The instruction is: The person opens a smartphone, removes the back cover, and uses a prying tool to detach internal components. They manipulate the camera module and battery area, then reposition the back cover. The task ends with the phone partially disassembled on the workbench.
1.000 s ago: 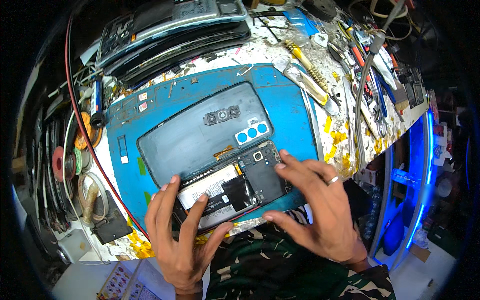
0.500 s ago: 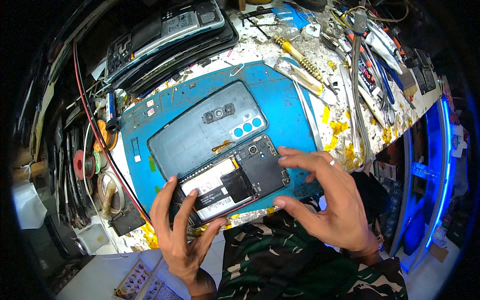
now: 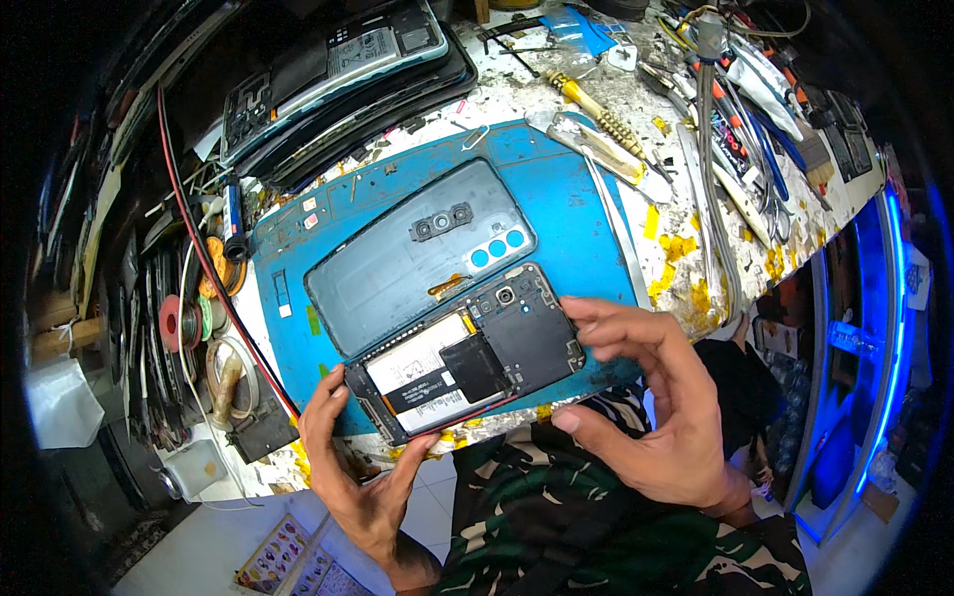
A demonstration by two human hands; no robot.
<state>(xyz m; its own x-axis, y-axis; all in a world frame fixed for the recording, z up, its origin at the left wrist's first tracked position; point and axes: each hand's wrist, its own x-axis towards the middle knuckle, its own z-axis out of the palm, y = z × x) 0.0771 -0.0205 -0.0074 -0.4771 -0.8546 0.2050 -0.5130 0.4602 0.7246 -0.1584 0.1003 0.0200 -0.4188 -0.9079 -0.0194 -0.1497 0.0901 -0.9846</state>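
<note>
An opened smartphone (image 3: 532,333) lies tilted at the front edge of a blue work mat, its battery (image 3: 409,370), black flex and camera lens exposed. My left hand (image 3: 363,487) grips its left end, fingertips at the upper corner and thumb along the near edge. Beside the phone's right end is my right hand (image 3: 656,417), its fingers and thumb apart. Its fingertips come close to the phone's edge; whether they touch I cannot tell. The detached back cover (image 3: 388,258) lies inside up just beyond the phone, with a camera bracket and round lens holes.
Stacked phone parts (image 3: 348,74) sit at the far left. Tweezers (image 3: 621,238), a yellow-handled screwdriver (image 3: 601,109) and other tools lie to the right. A red and black cable (image 3: 204,248) and solder spools (image 3: 171,323) are at left. The bench edge runs below the phone.
My left fingers have moved off the phone's face to its left end. My right hand has shifted slightly, its thumb lower and away from the phone.
</note>
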